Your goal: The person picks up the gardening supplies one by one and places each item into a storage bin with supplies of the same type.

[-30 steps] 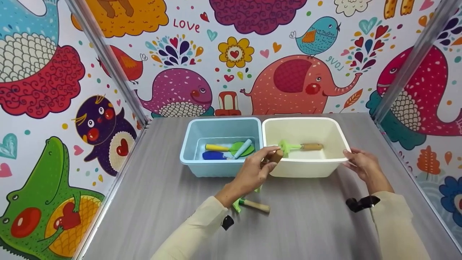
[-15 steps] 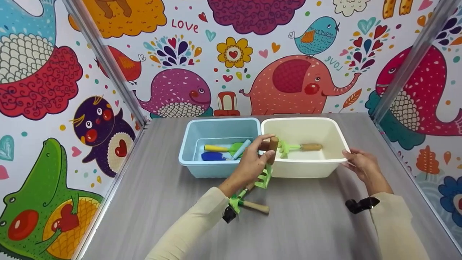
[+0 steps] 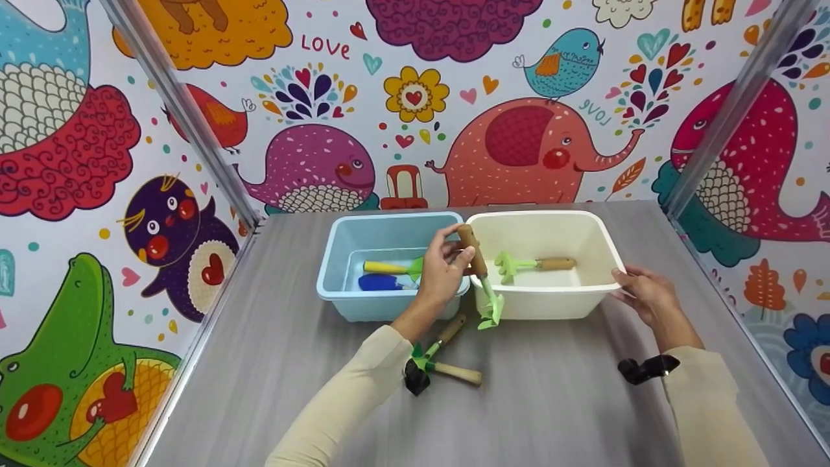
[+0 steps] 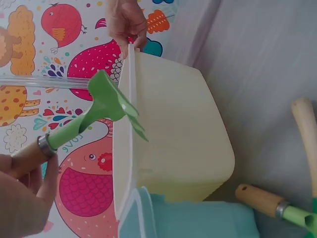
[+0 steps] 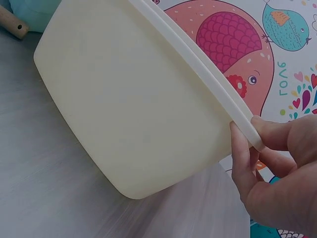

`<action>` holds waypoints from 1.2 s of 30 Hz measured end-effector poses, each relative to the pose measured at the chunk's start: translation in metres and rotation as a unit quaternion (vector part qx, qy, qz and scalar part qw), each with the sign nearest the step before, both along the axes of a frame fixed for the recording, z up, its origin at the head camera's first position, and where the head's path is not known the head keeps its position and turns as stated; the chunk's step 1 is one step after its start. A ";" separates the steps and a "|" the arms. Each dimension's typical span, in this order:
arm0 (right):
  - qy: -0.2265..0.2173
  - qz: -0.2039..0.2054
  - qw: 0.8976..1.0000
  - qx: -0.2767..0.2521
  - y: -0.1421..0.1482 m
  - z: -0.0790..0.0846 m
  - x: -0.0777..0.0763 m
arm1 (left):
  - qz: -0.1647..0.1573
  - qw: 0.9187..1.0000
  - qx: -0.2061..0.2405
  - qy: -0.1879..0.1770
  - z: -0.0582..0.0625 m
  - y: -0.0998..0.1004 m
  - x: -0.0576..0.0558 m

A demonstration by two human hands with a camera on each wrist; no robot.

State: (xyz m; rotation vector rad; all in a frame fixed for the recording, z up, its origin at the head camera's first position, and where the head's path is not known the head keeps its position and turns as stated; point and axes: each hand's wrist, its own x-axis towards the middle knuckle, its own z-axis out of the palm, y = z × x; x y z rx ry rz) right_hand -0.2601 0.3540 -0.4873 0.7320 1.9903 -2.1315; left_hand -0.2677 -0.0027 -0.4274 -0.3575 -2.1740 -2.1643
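My left hand [image 3: 443, 272] pinches the wooden handle of a small green hand rake [image 3: 478, 256] between thumb and fingers. The rake's green toothed head [image 4: 110, 99] points down, in front of the near wall of the cream bin [image 3: 551, 305]. At that bin's near right corner, my right hand [image 3: 650, 298] grips the rim, thumb above and fingers beneath, as the right wrist view shows. Inside the cream bin lies another green garden tool [image 3: 509, 266] with a wooden handle.
Left of the cream bin stands a light blue bin [image 3: 369, 309] holding a yellow-handled tool [image 3: 384, 267] and a blue shovel [image 3: 379, 282]. Two green-headed tools with wooden handles [image 3: 458, 373] lie on the grey table [image 3: 551, 402], partly behind the left wrist's camera. Patterned walls surround the table.
My left hand has moved slightly left and up, turning the rake so its head swings into view toward the right. My right hand stays on the cream bin's rim.
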 end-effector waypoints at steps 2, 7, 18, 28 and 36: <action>0.003 -0.001 1.000 0.001 0.000 0.000 0.000 | 0.005 0.999 0.029 -0.021 -0.001 0.001 -0.003; 0.012 -0.001 1.000 -0.007 0.000 -0.001 0.000 | 0.028 0.993 0.087 -0.068 -0.006 0.004 -0.009; 0.005 -0.010 1.000 -0.028 0.001 0.001 0.002 | 0.087 0.973 0.160 -0.138 -0.027 0.007 -0.017; -0.006 -0.008 1.000 -0.020 -0.002 0.002 0.002 | 0.131 0.954 0.211 -0.170 -0.035 0.015 -0.026; 0.014 -0.009 1.000 -0.024 -0.001 0.000 0.001 | 0.155 0.930 0.261 -0.206 -0.037 0.022 -0.030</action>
